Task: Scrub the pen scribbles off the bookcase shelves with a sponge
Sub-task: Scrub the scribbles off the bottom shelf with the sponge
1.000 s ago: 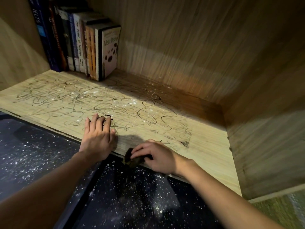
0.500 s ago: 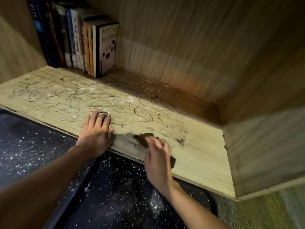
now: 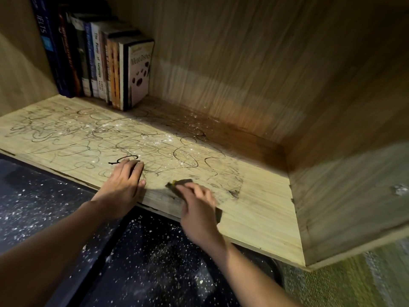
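Books (image 3: 97,63): you see a row standing upright at the back left of the shelf, spines toward you; the rightmost cover reads "Meat Dishes", and a blue spine at the far left reads "IELTS".
Shelf (image 3: 254,209): a pale wood board inside a wooden bookcase, with its back wall and right side wall closing the corner on your right.
Pen scribbles (image 3: 93,138): dark loops and tangles cover the left and middle of the shelf; toward the right they look fainter and smeared, and the far right of the board shows bare wood.
White specks (image 3: 161,140): a scatter of pale grains lies over the scribbles near the middle and along the back edge.
Your left hand (image 3: 124,185): it lies palm down on the shelf near the front edge, fingers straight and close together, the tips touching a bold black scribble; it holds nothing.
Sponge (image 3: 181,183): dark, with a bit of yellow showing at its far left corner; it lies flat on the shelf just right of your left hand, near the front edge, mostly hidden under your right hand.
Your right hand (image 3: 198,209): it presses down on the sponge, fingers laid over its top and slightly blurred; a dark corner peeks out on the hand's right side.
Below the shelf (image 3: 66,218): a dark surface speckled with white.
Lower right (image 3: 354,280): a greenish textured floor covering.
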A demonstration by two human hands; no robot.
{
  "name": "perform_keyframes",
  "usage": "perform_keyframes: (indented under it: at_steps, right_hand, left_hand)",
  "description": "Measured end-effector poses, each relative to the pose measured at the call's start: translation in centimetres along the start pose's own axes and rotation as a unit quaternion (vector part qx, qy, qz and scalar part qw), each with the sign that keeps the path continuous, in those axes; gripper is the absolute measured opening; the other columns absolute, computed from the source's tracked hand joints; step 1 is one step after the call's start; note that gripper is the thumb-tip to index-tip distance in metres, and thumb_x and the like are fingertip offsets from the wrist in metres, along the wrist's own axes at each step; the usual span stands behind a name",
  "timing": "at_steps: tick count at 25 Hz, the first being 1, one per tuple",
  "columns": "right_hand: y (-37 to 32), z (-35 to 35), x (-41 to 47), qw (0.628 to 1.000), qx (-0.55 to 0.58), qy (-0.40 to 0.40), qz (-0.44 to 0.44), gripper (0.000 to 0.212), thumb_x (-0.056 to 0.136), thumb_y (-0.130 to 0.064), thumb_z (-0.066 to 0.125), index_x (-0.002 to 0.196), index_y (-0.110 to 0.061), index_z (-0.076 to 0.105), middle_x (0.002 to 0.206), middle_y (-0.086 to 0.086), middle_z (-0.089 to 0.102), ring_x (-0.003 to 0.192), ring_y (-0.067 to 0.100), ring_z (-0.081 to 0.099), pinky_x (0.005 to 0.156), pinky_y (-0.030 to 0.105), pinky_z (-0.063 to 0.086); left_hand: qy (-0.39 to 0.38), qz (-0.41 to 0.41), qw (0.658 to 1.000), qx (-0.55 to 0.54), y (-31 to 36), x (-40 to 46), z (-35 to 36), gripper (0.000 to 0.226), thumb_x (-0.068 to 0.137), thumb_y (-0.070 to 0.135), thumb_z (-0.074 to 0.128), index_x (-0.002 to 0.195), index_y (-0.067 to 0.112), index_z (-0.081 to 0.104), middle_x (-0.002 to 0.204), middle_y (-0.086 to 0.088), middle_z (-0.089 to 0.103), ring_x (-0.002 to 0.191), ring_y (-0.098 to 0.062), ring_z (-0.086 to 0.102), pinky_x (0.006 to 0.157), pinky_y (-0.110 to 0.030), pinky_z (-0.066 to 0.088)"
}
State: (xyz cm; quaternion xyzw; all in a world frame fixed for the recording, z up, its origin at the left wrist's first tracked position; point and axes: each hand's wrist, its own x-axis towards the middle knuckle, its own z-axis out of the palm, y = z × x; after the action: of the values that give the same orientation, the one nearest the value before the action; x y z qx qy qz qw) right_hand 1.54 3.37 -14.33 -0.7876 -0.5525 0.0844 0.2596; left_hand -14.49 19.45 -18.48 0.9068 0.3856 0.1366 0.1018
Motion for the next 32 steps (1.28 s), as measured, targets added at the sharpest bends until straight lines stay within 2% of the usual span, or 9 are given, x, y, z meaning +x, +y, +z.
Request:
perform_keyframes:
  at_steps: [5,8,11,17,19,22,25,29,32]
  right_hand:
    - [-2.2,-1.3,-2.0,0.964,0.077,-0.206,-0.153,0.042,0.088,0.005,0.046,0.111,-0.026,0.064,0.127,-0.010,0.053,0.123,0.014,0.035,0.104,0.033,0.024]
    - [0.0,-3.0,-0.3,0.986,0.113,-0.093,-0.077,0.041,0.091,-0.011,0.045,0.108,-0.046,0.059,0.118,-0.019,0.053,0.118,0.006,0.036,0.100,0.032,0.030]
    - [1.4,-1.6,1.3,0.998,0.023,-0.017,0.059,0.047,0.094,-0.013,0.046,0.133,-0.040,0.048,0.127,-0.015,0.046,0.118,0.010,0.032,0.105,0.042,0.030]
    - [-1.3,-1.7,-1.4,0.968,-0.016,-0.184,-0.170,0.028,0.090,-0.034,0.061,0.116,-0.026,0.059,0.118,-0.004,0.050,0.112,0.015,0.037,0.089,0.030,0.027]
    - [0.1,-4.0,0.5,0.962,0.035,-0.213,-0.167,0.025,0.089,-0.029,0.064,0.113,-0.022,0.062,0.109,-0.004,0.053,0.106,0.010,0.042,0.087,0.030,0.033]
    - [5.3,-7.6,5.9,0.992,0.096,-0.062,-0.055,0.018,0.087,-0.019,0.068,0.104,-0.027,0.064,0.104,-0.004,0.056,0.102,0.005,0.048,0.090,0.025,0.040]
    - [12.8,-10.6,10.9,0.984,-0.054,0.112,0.125,0.015,0.088,-0.023,0.065,0.100,-0.031,0.062,0.104,0.005,0.063,0.105,0.027,0.055,0.092,0.035,0.042]
    - [20.1,-10.1,13.4,0.938,-0.153,0.098,0.295,0.027,0.097,-0.024,0.048,0.122,-0.023,0.056,0.121,0.013,0.061,0.116,0.035,0.050,0.098,0.043,0.041]
    - [20.8,-7.3,15.3,0.945,-0.137,0.144,0.258,0.028,0.097,-0.017,0.044,0.122,-0.018,0.057,0.123,0.014,0.059,0.113,0.036,0.053,0.093,0.040,0.043]
  left_hand:
    - [-0.004,0.003,1.000,-0.012,0.0,-0.1,-0.2,0.071,0.098,0.045,0.015,0.140,-0.008,0.038,0.134,-0.029,0.042,0.130,-0.046,0.034,0.112,-0.055,0.029]
    - [0.003,0.002,1.000,-0.017,-0.1,-0.1,-0.2,0.071,0.098,0.045,0.015,0.142,-0.007,0.035,0.137,-0.029,0.040,0.134,-0.047,0.028,0.113,-0.056,0.027]
    - [0.001,0.001,1.000,-0.009,0.1,-0.1,-0.2,0.072,0.098,0.045,0.013,0.142,-0.006,0.036,0.136,-0.030,0.041,0.135,-0.046,0.027,0.114,-0.056,0.026]
    - [-0.030,0.002,0.999,0.030,0.2,0.8,-0.8,0.071,0.094,0.044,0.020,0.140,-0.007,0.036,0.135,-0.033,0.041,0.134,-0.051,0.026,0.110,-0.061,0.028]
    - [-0.019,0.024,0.998,0.050,0.4,2.8,-1.1,0.069,0.095,0.045,0.021,0.139,-0.005,0.037,0.134,-0.034,0.042,0.133,-0.053,0.029,0.108,-0.063,0.031]
    - [-0.016,0.022,0.998,0.053,1.2,6.6,-0.6,0.070,0.096,0.048,0.022,0.135,-0.007,0.044,0.130,-0.035,0.046,0.130,-0.053,0.035,0.107,-0.062,0.033]
    - [0.019,-0.005,1.000,0.001,2.8,8.8,0.2,0.068,0.094,0.047,0.025,0.134,-0.003,0.047,0.132,-0.033,0.046,0.134,-0.049,0.031,0.108,-0.058,0.031]
    - [0.087,-0.059,0.993,-0.061,2.7,10.1,2.1,0.076,0.091,0.055,0.010,0.147,0.008,0.030,0.151,-0.024,0.027,0.146,-0.034,0.007,0.118,-0.047,0.013]
    - [0.099,-0.056,0.991,-0.073,3.0,11.3,2.7,0.072,0.093,0.053,0.007,0.148,0.010,0.027,0.152,-0.019,0.025,0.146,-0.031,0.006,0.118,-0.047,0.014]
